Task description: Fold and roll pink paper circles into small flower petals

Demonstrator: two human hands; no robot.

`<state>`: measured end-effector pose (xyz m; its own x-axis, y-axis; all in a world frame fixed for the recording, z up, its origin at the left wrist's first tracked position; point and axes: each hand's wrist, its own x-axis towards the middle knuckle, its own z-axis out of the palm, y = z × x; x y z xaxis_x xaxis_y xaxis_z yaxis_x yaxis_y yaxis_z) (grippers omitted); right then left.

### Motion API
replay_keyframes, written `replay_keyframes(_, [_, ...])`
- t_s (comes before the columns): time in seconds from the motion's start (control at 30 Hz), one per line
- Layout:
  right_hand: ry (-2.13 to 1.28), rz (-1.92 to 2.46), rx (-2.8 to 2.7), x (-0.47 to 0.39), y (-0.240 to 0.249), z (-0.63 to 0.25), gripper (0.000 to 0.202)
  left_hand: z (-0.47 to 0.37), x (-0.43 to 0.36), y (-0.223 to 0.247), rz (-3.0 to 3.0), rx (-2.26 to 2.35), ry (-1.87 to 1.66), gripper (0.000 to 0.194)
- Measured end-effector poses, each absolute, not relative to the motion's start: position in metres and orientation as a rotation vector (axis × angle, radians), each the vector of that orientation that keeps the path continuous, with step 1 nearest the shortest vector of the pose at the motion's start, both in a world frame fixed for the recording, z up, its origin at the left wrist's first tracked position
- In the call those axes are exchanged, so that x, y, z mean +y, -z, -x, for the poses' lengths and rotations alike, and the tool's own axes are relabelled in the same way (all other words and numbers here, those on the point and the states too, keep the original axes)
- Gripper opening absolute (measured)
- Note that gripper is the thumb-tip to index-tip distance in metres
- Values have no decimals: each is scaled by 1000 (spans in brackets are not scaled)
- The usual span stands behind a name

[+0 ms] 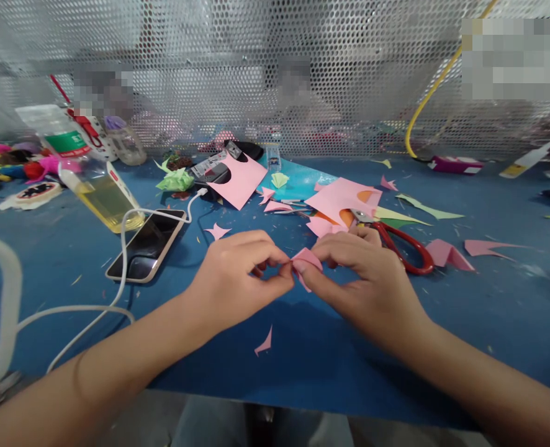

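Two bare forearms [135,347] are nearest, leading to a small pink paper piece [310,258] held over the blue table [219,366]. The left hand [240,279] pinches its left corner between thumb and forefinger; the right hand [372,279] grips its other side, thumb in front. A thin pink scrap [266,343] lies nearer the camera. Beyond the right hand are red-handled scissors [428,259]; a phone [156,239] lies left of the left hand.

The paper [310,256] is pink, the table [512,316] blue, the scissors [417,270] red-handled, the cable [125,254] white, the phone [149,245] black with a pale rim, the mesh [219,81] grey, dotted with holes.
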<state>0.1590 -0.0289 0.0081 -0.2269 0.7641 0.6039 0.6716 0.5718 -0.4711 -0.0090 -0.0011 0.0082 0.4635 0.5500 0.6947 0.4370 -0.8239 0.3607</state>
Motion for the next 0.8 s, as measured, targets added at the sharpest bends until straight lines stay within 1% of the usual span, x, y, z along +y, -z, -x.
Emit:
replay_keyframes(0.07, [-164,1152,-1957,-29,-7,-158,19,9,-3,-7,-2733,856,-1342,11])
replay_keyframes(0.13, [-142,1136,-1964,-28,-8,-159,18,10,-3,-9,-2738,858,-1322,13])
replay_keyframes(0.23, [-96,1090,-1984,-24,-9,-164,12,12,-2,-15,-2373,895,-1141,9])
replay_keyframes(0.33, [-95,1064,-2016,-20,-11,-168,11,14,4,-20,-1969,910,-930,15])
replay_keyframes(0.43, [-87,1048,-2038,-19,-11,-170,10,15,10,-21,-1791,842,-821,17])
replay_keyframes(0.8, [-89,1013,-2044,-22,-11,-168,13,16,8,-22,-1890,797,-861,12])
